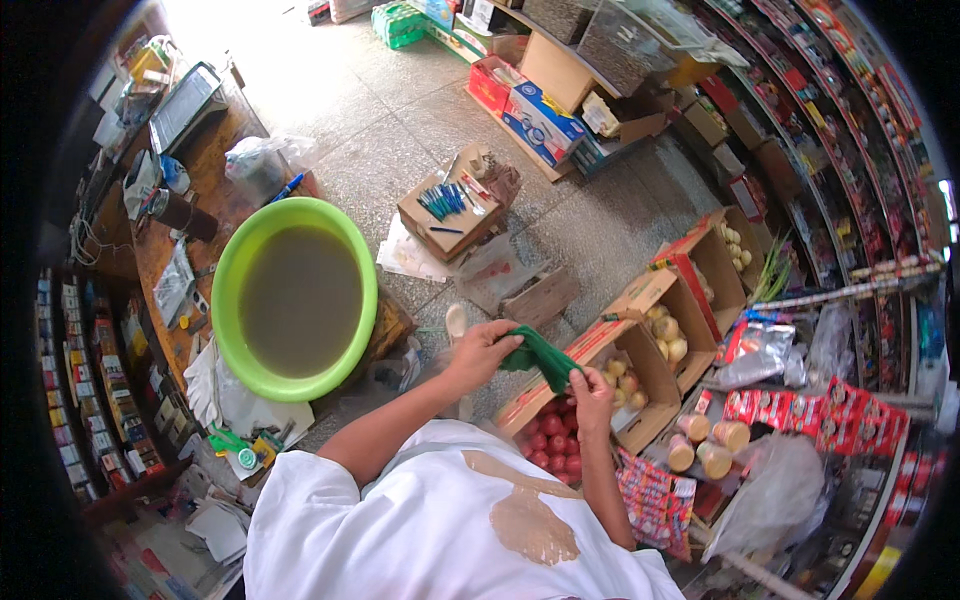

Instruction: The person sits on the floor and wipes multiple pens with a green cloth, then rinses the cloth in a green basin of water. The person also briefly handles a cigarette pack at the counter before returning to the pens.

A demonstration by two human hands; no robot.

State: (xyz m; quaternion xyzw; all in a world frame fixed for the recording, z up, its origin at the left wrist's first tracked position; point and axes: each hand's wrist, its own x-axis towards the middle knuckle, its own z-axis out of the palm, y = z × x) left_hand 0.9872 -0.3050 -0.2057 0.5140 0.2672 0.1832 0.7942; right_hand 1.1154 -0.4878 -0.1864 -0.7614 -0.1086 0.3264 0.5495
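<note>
A green cloth point(541, 358) is stretched between my two hands, in front of my chest. My left hand point(486, 352) pinches its upper left end between thumb and fingers. The lower right end is gripped by the fingertips of my right hand point(591, 390). To the left, a lime-green plastic basin point(369, 300) holds murky brownish water. Beyond the hands, a cardboard box point(450, 217) on the floor bears several blue and green pens.
At left stands a wooden table point(244, 112) with a plastic bag point(259, 169), a dark jar and white gloves point(201, 382). Cardboard boxes of onions point(666, 334) and red tomatoes point(553, 439) line the right. Stocked shelves point(840, 150) curve along the far right. Red snack packets point(817, 416) lie near them.
</note>
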